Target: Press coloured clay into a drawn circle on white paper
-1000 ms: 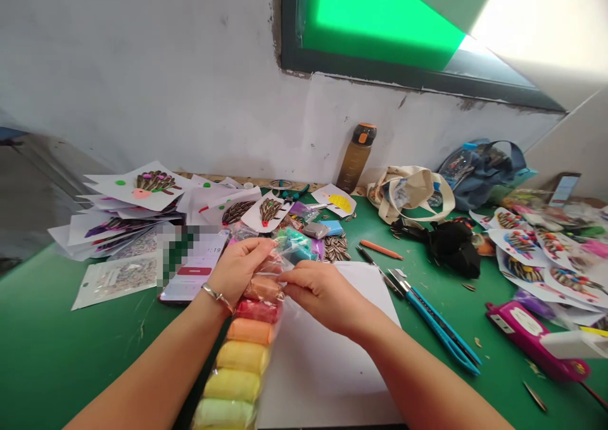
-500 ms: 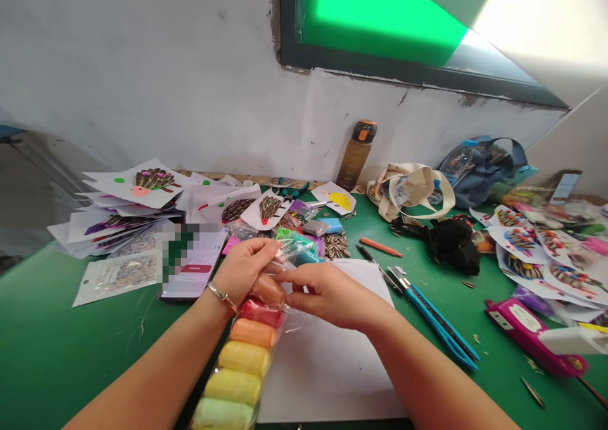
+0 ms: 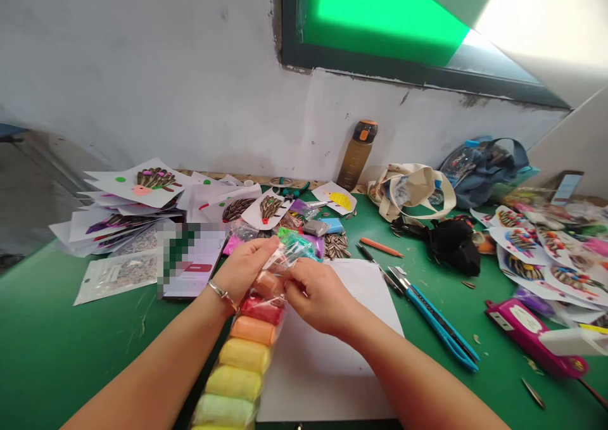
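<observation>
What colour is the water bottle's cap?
The cap is black with an orange patch, best seen in the head view.

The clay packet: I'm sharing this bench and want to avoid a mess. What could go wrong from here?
If the clear plastic packet of rainbow-coloured clay rolls tears suddenly between the left hand and right hand, the rolls could slip out across the white paper sheet. A sharp jerk might also hit the striped sunflower seeds just beyond the hands, scattering them. The lit smartphone beside the left hand could get bumped.
</observation>
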`<state>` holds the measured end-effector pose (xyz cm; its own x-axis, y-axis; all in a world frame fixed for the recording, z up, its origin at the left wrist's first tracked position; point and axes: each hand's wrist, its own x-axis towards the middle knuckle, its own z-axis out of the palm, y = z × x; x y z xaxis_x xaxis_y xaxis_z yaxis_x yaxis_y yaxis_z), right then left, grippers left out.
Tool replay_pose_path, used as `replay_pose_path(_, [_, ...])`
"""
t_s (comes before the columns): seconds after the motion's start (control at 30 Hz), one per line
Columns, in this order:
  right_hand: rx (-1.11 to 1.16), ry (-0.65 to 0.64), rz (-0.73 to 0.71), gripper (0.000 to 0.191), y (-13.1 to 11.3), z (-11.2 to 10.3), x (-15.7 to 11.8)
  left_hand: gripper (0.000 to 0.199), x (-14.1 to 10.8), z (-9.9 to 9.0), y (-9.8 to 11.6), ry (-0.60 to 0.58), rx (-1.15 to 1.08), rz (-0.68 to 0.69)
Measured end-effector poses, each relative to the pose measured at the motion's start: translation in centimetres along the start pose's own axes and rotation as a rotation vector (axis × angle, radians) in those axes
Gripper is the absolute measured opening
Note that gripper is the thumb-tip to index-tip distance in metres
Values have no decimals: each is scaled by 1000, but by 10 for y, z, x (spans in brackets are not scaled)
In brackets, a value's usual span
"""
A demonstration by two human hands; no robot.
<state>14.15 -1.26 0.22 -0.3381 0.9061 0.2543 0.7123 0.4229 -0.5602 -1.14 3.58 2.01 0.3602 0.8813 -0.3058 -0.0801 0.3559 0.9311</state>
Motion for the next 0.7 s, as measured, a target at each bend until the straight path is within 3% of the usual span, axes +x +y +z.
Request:
replay_pose_path(0.1, [5, 32, 22, 17, 4, -2, 0, 35, -2, -1, -2, -133, -4, -39])
replay_pose_path(0.23, [-2, 74, 22, 17, 9, -8, -1, 34, -1, 1, -5, -211, 72, 7])
replay_pose_path(0.4, [64, 72, 89, 16, 17, -17, 1, 46, 0, 1, -4, -149, 163, 54])
replay_pose_path(0.57, [222, 78, 284, 12, 33, -27, 3, 41, -5, 3, 1, -180, 217, 85])
replay_pose_path(0.7, [393, 23, 341, 10, 42, -39, 1, 46, -5, 4, 1, -176, 215, 65])
